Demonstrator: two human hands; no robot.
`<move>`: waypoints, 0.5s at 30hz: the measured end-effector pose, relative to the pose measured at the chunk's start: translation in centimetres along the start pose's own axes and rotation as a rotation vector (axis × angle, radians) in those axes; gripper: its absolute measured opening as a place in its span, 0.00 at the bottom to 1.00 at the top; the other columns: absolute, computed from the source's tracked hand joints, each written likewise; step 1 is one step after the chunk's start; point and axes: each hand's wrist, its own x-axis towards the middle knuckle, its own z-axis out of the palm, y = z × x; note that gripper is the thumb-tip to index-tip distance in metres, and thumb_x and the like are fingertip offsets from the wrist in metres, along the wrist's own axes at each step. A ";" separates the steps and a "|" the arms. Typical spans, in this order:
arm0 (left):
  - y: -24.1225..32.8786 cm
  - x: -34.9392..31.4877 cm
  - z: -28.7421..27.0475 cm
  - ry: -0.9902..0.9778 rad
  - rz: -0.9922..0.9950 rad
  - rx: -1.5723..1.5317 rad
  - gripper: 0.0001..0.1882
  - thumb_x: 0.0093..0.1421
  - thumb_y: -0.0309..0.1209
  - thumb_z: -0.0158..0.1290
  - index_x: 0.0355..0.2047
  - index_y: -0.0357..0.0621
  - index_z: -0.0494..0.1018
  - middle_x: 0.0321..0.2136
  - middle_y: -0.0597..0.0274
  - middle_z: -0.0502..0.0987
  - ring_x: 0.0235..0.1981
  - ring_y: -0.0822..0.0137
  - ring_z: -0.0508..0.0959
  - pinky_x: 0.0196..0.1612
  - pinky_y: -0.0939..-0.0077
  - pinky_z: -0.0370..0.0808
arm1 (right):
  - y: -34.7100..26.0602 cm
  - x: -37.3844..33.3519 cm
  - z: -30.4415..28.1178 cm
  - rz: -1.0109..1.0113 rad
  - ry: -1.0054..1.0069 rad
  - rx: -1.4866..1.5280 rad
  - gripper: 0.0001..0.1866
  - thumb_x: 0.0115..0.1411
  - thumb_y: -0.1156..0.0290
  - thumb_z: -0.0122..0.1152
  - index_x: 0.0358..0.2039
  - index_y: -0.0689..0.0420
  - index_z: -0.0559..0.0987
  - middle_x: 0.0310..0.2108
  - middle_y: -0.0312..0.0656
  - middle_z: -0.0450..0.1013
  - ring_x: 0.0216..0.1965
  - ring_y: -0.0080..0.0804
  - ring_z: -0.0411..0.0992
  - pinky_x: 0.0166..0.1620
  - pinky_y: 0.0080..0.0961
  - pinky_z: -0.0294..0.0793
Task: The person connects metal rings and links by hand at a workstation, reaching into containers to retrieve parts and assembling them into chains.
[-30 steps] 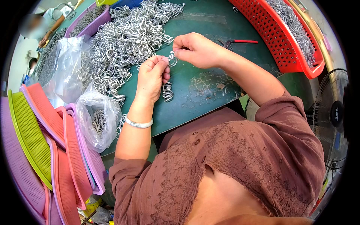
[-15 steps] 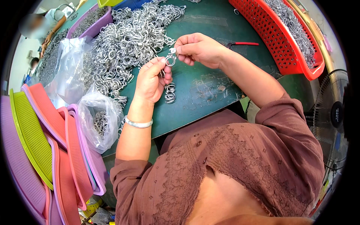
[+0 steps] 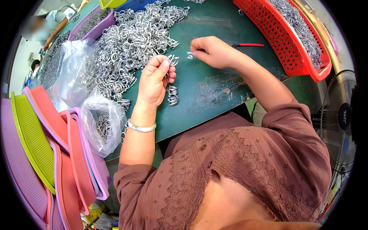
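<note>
pairing clips: left hand [image 3: 155,80] pinched a clip [image 3: 172,60], right hand [image 3: 211,51] pinched a small piece [image 3: 189,55]; next probably needed them aligned.

A small assembly workshop, probably: a green worktable [image 3: 214,88] heaped with metal clips [image 3: 134,42], stacked plastic baskets [image 3: 46,142], a red basket [image 3: 283,34].

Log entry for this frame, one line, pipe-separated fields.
left hand: pinches wire clip | right hand: pinches small metal piece | hands apart | clip pile on green mat | red basket right
</note>
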 end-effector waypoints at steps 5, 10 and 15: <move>-0.3 0.0 0.3 -0.008 0.071 0.062 0.03 0.58 0.28 0.45 0.32 0.45 0.67 0.26 0.65 0.71 0.24 0.77 0.69 0.27 0.85 0.66 | 1.3 -1.0 -0.6 -0.022 -0.004 -0.417 0.09 0.48 0.76 0.53 0.31 0.62 0.71 0.25 0.44 0.69 0.27 0.41 0.67 0.32 0.28 0.67; -0.5 -0.2 0.8 -0.010 0.206 0.189 0.03 0.57 0.28 0.46 0.32 0.44 0.67 0.26 0.67 0.72 0.23 0.79 0.68 0.26 0.87 0.65 | -1.3 -1.4 -0.2 -0.082 -0.033 0.349 0.15 0.51 0.76 0.55 0.41 0.64 0.70 0.27 0.37 0.71 0.29 0.23 0.67 0.34 0.19 0.67; -0.7 -0.3 0.9 -0.087 0.269 0.261 0.04 0.58 0.27 0.46 0.34 0.43 0.67 0.29 0.64 0.72 0.26 0.78 0.69 0.28 0.86 0.66 | -2.1 -1.0 1.9 -0.160 0.094 0.484 0.11 0.53 0.76 0.54 0.37 0.63 0.74 0.27 0.36 0.72 0.30 0.19 0.68 0.35 0.17 0.67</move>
